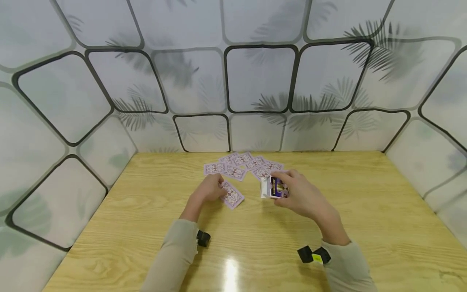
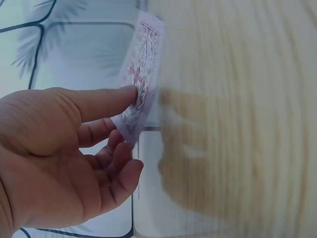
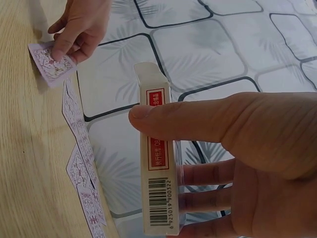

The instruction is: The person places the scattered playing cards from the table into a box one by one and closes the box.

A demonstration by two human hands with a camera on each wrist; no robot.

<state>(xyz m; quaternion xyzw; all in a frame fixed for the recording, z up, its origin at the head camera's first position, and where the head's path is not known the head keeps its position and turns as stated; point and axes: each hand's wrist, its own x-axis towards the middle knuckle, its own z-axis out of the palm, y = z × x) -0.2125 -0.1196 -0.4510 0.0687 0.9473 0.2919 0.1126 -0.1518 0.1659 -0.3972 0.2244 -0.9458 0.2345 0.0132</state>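
Note:
Between thumb and fingers my left hand [image 1: 209, 188] pinches a playing card [image 1: 232, 195] with a pink and white patterned back. In the left wrist view that card [image 2: 142, 74] is tilted, raised over the wooden surface. My right hand [image 1: 303, 194] grips a small card box [image 1: 278, 187] with a purple and gold front, its white flap standing open toward the left. The right wrist view shows the box's narrow side [image 3: 158, 148], with a red label and a barcode, under my thumb. Beyond both hands, several patterned cards [image 1: 235, 172] lie spread out, back side up.
A pale wooden table [image 1: 146, 243] carries everything. White fabric panels [image 1: 259, 81] with dark outlines and leaf prints stand along its back and sides. Black cameras [image 1: 203, 238] are strapped on both wrists, beside the sleeves [image 1: 175, 251].

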